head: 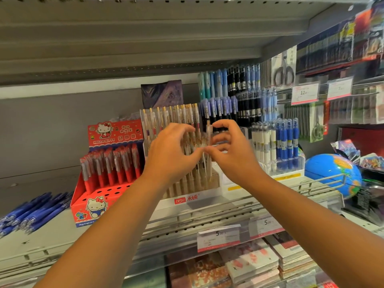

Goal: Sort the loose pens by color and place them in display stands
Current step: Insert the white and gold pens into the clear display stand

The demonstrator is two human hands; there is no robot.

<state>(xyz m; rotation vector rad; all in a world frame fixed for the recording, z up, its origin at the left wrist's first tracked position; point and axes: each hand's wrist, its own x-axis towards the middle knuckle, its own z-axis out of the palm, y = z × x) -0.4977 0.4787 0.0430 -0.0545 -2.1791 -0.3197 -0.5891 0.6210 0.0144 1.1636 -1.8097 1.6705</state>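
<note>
A white display stand (193,199) with a red logo holds several clear and beige pens with gold clips (176,115). My left hand (172,154) and my right hand (232,150) are both raised in front of it, fingers curled around the middle rows of pens. My right thumb and forefinger pinch the top of one pale pen (208,129). My left fingers rest among the pens, and what they grip is hidden. A pile of loose blue pens (33,213) lies on the shelf at the far left. A red cartoon-cat stand (91,206) holds red pens (112,163).
A clear stand with white and blue pens (278,142) is on the right, with tiers of purple, blue and black pens (234,94) behind. A blue globe (334,173), hanging scissors (284,73), price tags (218,238) and notebooks (249,265) below surround the shelf.
</note>
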